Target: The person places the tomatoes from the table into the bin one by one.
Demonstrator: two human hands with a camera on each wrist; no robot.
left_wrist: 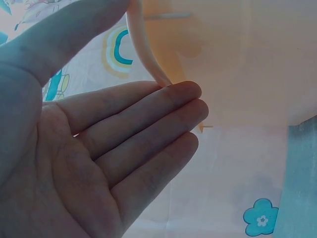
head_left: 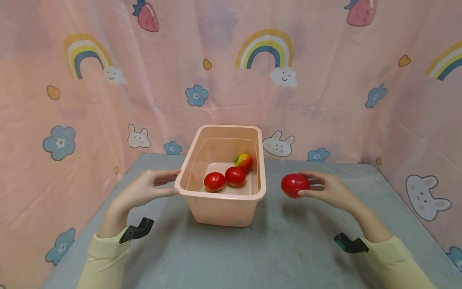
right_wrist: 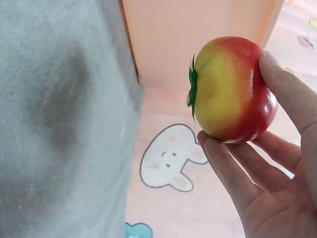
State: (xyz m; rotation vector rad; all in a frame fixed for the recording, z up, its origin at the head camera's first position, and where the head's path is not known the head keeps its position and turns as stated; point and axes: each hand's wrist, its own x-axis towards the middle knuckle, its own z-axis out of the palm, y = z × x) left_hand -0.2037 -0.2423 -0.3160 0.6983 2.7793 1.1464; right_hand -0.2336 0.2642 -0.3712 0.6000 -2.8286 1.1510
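A pink plastic bin stands on the table with three tomatoes inside: two red ones, and a second red tomato, plus a red-and-yellow tomato behind them. My left hand touches the bin's left rim with thumb and fingertips; in the left wrist view its fingers are straight against the outside. To the bin's right, my right hand holds another tomato between thumb and fingers, raised above the table. The right wrist view shows that tomato's yellow side and green leafy top.
A grey table surface extends around the bin. Behind it and at both sides hangs a pink curtain printed with rainbows, rabbits and flowers. A black band piece sits on the left wrist, and another on the right.
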